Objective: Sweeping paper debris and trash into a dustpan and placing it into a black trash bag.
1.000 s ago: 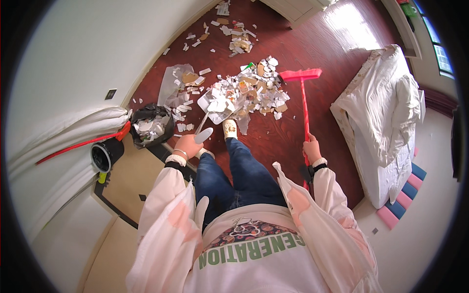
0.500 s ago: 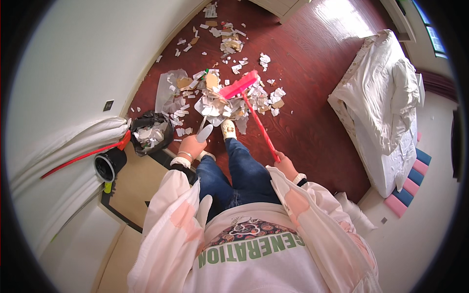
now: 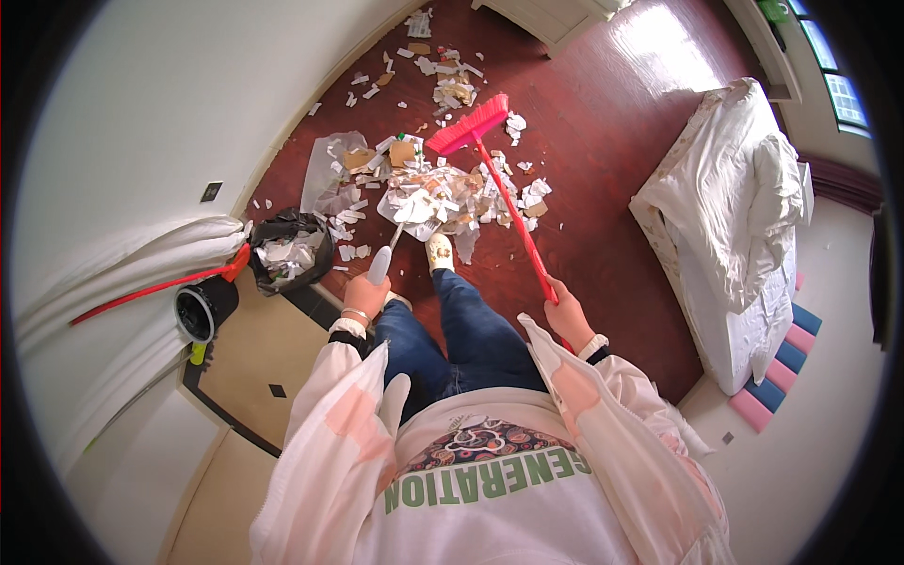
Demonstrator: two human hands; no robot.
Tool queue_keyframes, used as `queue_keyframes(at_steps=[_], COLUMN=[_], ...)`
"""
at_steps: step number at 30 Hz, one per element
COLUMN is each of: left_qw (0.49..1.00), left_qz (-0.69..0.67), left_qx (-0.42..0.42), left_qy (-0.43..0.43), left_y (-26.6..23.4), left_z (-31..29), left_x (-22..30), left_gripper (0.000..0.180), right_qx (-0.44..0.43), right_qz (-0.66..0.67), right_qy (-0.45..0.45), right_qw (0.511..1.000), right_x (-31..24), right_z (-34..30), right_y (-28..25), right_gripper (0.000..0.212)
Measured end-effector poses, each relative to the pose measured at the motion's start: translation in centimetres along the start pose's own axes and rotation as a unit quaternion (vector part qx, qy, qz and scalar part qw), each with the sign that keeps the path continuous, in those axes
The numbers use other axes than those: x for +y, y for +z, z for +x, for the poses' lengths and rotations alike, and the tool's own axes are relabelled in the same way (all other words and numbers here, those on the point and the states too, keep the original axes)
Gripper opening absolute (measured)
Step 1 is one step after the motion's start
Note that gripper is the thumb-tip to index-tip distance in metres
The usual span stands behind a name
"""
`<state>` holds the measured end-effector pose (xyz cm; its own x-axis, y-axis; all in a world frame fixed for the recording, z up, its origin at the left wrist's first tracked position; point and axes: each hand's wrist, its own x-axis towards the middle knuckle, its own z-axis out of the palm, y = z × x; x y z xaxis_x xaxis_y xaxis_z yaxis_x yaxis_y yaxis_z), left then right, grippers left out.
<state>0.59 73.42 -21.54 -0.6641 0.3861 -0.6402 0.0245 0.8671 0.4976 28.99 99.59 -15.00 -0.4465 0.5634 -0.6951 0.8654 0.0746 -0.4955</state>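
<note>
My right hand (image 3: 571,315) is wrapped round the red shaft of a broom (image 3: 511,209). Its pinkish-red head stands beyond the paper heap, bristles facing away from me; whether they touch the floor I cannot tell. In my left hand (image 3: 363,296) is the pale handle of a dustpan (image 3: 380,265). The pan lies low in front of my feet, mostly hidden under torn paper scraps (image 3: 435,193). White paper bits and brown cardboard pieces (image 3: 402,153) spread around it. A clear plastic sheet (image 3: 322,169) lies at the heap's left side.
At my left stand a black bag of paper scraps (image 3: 290,254), a black bucket (image 3: 207,309) and a red-handled tool (image 3: 151,292) by white curtains. More scraps (image 3: 456,87) lie farther out on the dark red floor. A bed with white covers (image 3: 720,217) stands right; a cabinet (image 3: 556,21) far ahead.
The broom head has moved away from me, off the top of the heap, exposing more scraps. My right hand has shifted slightly right. The left hand still holds the dustpan, moved slightly.
</note>
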Motion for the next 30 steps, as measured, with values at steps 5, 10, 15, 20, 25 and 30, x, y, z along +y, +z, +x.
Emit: queue_keyframes(at_steps=[5,10,15,20,25,30], left_qw=[0.997,0.991,0.990,0.983,0.974,0.951], left_qz=[-0.074,-0.115,-0.107,-0.136,-0.156,-0.231], left_qx=[0.034,0.060,0.088,0.124,0.154,0.177], left_qy=[-0.016,-0.027,-0.030,-0.029,-0.053,-0.106], left_y=[-0.2,-0.3,-0.8,-2.1,-4.6,-5.8], left_z=[-0.6,-2.3,-4.8,-8.3,-12.0,-14.9], left_x=[-0.9,-0.6,-0.6,-1.1,-0.1,-1.0], left_gripper=[0.035,0.034,0.034,0.032,0.030,0.028], right_qx=[-0.028,-0.044,-0.045,-0.046,-0.042,-0.072], right_qz=[0.001,0.013,0.010,0.001,0.013,0.028], right_qy=[0.022,-0.003,-0.006,-0.031,-0.033,-0.042], right_qw=[0.999,0.999,0.999,0.998,0.998,0.996], right_x=[-1.2,-2.1,-3.5,-5.7,-7.7,-10.9], right_z=[0.5,0.4,0.6,1.9,3.4,4.3], right_y=[0.6,1.7,1.4,1.1,1.2,1.7], right_gripper=[0.050,0.051,0.051,0.051,0.052,0.053])
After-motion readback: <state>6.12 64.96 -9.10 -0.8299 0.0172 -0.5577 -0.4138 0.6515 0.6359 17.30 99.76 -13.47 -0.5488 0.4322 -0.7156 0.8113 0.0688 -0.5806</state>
